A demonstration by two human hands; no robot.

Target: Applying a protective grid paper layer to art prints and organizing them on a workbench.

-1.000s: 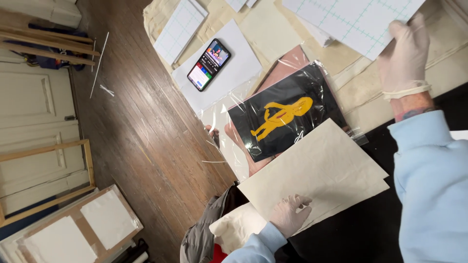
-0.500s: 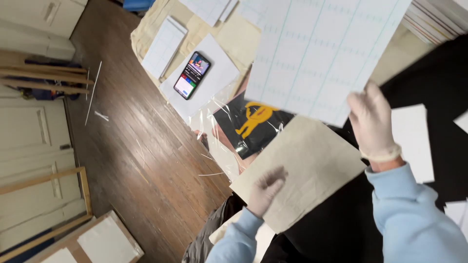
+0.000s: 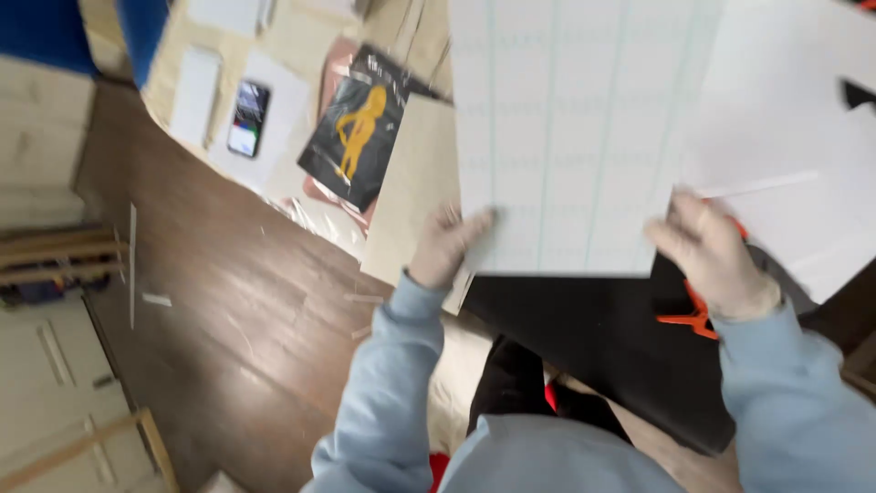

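A view from a head-worn camera looks down at two gloved hands in pale blue sleeves. They hold a large white sheet printed with a faint green grid (image 3: 566, 137), which is the landmark for everything else here.

The left hand (image 3: 447, 246) grips the sheet's lower left corner, fingers curled onto the paper. The right hand (image 3: 707, 251) holds the lower right corner; its fingers look closed over the edge, though blur hides the exact grip. The sheet is lifted and spread between the hands, its bottom edge running straight from one to the other.

Tucked behind the sheet's left edge is a tan cardboard panel (image 3: 411, 196), partly covered by it. Further left of the sheet lies a black print with a yellow figure (image 3: 351, 137), sealed in clear plastic. Beyond that, well to the left, a smartphone with a lit screen (image 3: 246, 119) rests on white paper. Below the sheet is a black flat board (image 3: 593, 333), with something orange (image 3: 689, 315) showing just beside the right hand. To the right of the sheet lies plain white paper (image 3: 785, 119). Dark wooden floor (image 3: 228, 310) fills the lower left.

Handling a sheet this wide seems to go best with both corners pinched evenly and the paper kept taut, so it neither creases nor sags.
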